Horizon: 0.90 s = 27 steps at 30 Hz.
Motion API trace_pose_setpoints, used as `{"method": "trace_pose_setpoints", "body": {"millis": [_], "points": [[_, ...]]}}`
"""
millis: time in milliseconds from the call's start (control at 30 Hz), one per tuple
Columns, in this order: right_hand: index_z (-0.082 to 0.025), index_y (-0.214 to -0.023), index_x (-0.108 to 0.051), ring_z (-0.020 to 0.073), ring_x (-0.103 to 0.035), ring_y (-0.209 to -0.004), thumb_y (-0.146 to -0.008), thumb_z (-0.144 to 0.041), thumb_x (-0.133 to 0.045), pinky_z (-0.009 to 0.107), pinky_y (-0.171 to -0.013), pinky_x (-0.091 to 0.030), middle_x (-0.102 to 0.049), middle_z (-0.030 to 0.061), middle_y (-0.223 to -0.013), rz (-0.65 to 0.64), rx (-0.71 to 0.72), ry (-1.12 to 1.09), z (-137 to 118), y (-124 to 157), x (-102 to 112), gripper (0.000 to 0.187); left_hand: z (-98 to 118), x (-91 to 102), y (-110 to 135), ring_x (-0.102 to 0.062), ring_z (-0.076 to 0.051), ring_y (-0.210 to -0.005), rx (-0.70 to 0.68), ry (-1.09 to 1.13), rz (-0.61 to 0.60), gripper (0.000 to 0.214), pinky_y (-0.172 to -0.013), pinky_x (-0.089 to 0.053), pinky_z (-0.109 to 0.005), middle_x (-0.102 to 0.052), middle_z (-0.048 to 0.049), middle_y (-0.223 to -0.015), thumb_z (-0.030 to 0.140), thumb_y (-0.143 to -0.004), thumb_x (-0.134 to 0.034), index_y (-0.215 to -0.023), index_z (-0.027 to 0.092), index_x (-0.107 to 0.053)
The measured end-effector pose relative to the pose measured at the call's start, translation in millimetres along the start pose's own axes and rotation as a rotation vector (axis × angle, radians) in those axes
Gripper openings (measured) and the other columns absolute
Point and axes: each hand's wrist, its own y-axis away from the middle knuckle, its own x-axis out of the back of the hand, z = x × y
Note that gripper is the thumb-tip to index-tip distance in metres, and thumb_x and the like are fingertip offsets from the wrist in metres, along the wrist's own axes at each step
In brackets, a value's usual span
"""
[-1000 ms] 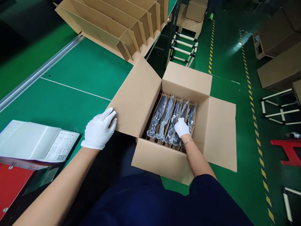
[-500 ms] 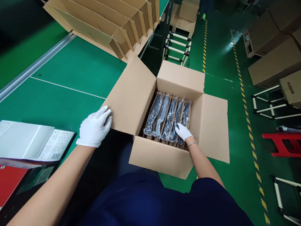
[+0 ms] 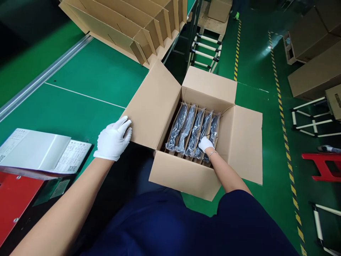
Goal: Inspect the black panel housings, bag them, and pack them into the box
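Cardboard box [image 3: 205,99] is set beside the green table [image 3: 77,115], its four flaps [image 3: 185,174] spread outward and none yet closed; the left flap [image 3: 153,110] is extended toward the table's edge. Five bagged dark items [image 3: 195,131] are already stood inside, room being left above them. That flap's outer edge is touched by the left hand [image 3: 113,138], the fourth item by the right hand [image 3: 206,144]; whether either is gripped cannot be told.

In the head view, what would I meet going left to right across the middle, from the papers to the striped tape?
Papers → left hand → left flap → leftmost bagged item → right hand → right flap → striped tape.
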Motion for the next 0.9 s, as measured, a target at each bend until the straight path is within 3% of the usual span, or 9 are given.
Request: {"method": "trace_pose_setpoints", "body": {"millis": [167,267,367,467,567,700,900], "points": [[-0.009,-0.126,-0.059,0.0190,-0.061,-0.112,-0.098,-0.042,-0.061,0.039,-0.100,-0.055,-0.060,0.0123,-0.122,0.018,-0.081,-0.038,-15.3,-7.1,9.5,0.043,-0.8,-2.0,-1.3,-0.064,-0.031,-0.111,-0.028,-0.031,0.034,0.041,-0.084,-0.050,-0.041,-0.058,-0.0061,-0.149,0.038,-0.103,-0.040,-0.131,0.021,-0.065],[-0.010,-0.124,-0.060,0.0183,-0.062,-0.111,-0.098,-0.042,-0.061,0.039,-0.099,-0.055,-0.061,0.0110,-0.121,0.064,-0.020,-0.065,-11.3,1.2,19.4,0.041,-1.9,-3.9,-2.3,-0.064,-0.033,-0.112,-0.045,-0.009,0.032,0.041,-0.086,-0.052,-0.044,-0.058,-0.0078,-0.148,0.035,-0.102,-0.042,-0.131,0.021,-0.066],[-0.013,-0.134,-0.055,0.0203,-0.058,-0.119,-0.100,-0.042,-0.057,0.042,-0.104,-0.052,-0.056,0.0119,-0.132,0.180,0.072,-0.092,-9.4,11.8,29.3,0.044,-3.1,-5.6,-2.7,-0.064,-0.033,-0.113,-0.046,0.001,0.033,0.040,-0.087,-0.053,-0.046,-0.058,-0.0076,-0.148,0.033,-0.101,-0.044,-0.132,0.021,-0.066],[-0.014,-0.134,-0.055,0.0204,-0.057,-0.121,-0.101,-0.042,-0.055,0.043,-0.106,-0.051,-0.056,0.0114,-0.133,0.206,0.120,-0.104,-24.4,15.0,29.3,0.043,-3.7,-6.5,-2.5,-0.065,-0.033,-0.113,-0.047,-0.008,0.040,0.041,-0.087,-0.054,-0.045,-0.058,-0.0060,-0.149,0.034,-0.102,-0.043,-0.132,0.022,-0.066],[-0.011,-0.126,-0.060,0.0190,-0.061,-0.114,-0.099,-0.041,-0.059,0.040,-0.102,-0.054,-0.060,0.0113,-0.123,0.126,0.062,-0.094,-52.0,8.6,19.3,0.040,-3.3,-6.7,-2.2,-0.065,-0.033,-0.113,-0.051,-0.019,0.041,0.041,-0.086,-0.054,-0.046,-0.058,-0.0053,-0.149,0.034,-0.102,-0.042,-0.132,0.021,-0.066],[-0.009,-0.130,-0.057,0.0205,-0.060,-0.116,-0.097,-0.038,-0.063,0.041,-0.102,-0.054,-0.059,0.0137,-0.126,0.086,-0.082,-0.082,-77.7,-1.5,9.3,0.045,-2.3,-5.9,-2.2,-0.065,-0.033,-0.113,-0.063,-0.030,0.039,0.040,-0.085,-0.054,-0.044,-0.058,-0.0045,-0.149,0.033,-0.102,-0.041,-0.131,0.021,-0.067],[-0.010,-0.132,-0.056,0.0199,-0.061,-0.114,-0.098,-0.038,-0.061,0.041,-0.102,-0.054,-0.060,0.0122,-0.123,0.169,-0.112,-0.135,-72.2,11.0,26.2,0.044,-1.2,-4.2,-3.4,-0.066,-0.032,-0.112,-0.056,-0.021,0.039,0.040,-0.086,-0.055,-0.043,-0.059,-0.0034,-0.148,0.032,-0.102,-0.040,-0.130,0.022,-0.067]]}}
